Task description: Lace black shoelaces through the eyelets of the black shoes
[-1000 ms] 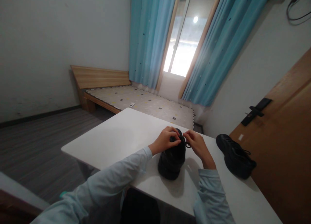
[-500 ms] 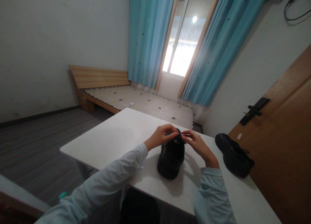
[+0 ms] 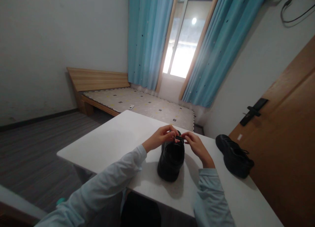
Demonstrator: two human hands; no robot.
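Note:
A black shoe (image 3: 170, 166) stands on the white table (image 3: 110, 145), its heel towards me and its toe pointing away. My left hand (image 3: 162, 136) is at the upper left of the shoe, with fingertips pinched on the dark shoelace (image 3: 179, 138). From the other side, my right hand (image 3: 196, 145) has thumb and fingers closed at the lace's right part. The fingertips and laces are small and dark, so the exact shape of the lace is hard to make out.
A second black laced shoe (image 3: 235, 156) lies at the table's right edge, near the wooden door (image 3: 283, 128). Beyond the table is a bed (image 3: 145, 104) with a small white object (image 3: 131, 107) on it. Blue curtains (image 3: 150, 40) hang by the window.
My left fingers have shifted slightly and now pinch the lace above the shoe opening. My right hand stays at the shoe's right side. The whole view has moved a little.

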